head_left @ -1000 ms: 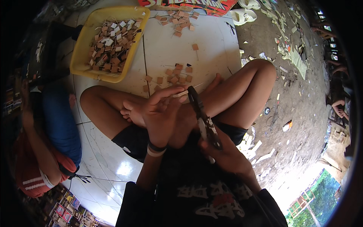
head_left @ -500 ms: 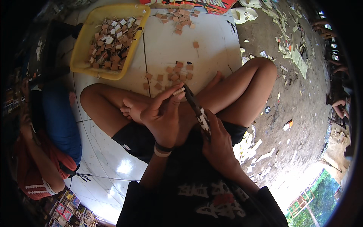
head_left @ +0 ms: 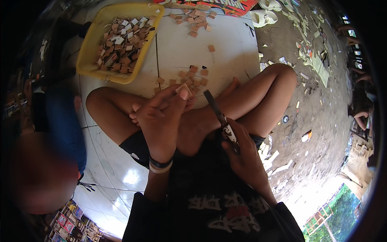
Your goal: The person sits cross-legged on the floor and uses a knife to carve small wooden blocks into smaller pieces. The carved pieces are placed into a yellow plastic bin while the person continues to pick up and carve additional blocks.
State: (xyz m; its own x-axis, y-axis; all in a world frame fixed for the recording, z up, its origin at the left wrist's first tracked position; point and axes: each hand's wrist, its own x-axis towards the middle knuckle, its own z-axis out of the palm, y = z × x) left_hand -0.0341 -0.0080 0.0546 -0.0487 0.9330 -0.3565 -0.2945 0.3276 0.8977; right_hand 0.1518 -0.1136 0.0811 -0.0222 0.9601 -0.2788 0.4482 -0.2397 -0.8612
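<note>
Above my crossed legs, my left hand (head_left: 164,121) pinches a small brown square piece (head_left: 184,87) between thumb and fingers. My right hand (head_left: 246,151) is wrapped round the handle of a long, flat, dark tool (head_left: 213,105) with white patches on its grip. The tool's tip points up and left, a short gap away from the held piece. Whether it is a file or a blade is hard to tell. Just beyond my left hand, several loose brown squares (head_left: 193,74) lie on the white tiled floor (head_left: 177,44).
A yellow tub (head_left: 82,60) heaped with brown and white squares on thin sticks stands at the far left. More squares (head_left: 195,19) lie at the far edge. White sandals (head_left: 264,18) and scraps cover the dirt ground at right. Another person (head_left: 64,125) sits close on my left.
The tool has come away from the piece and moved lower right. My left hand has turned, showing the piece's flat face. At left, the other person's head has come into view.
</note>
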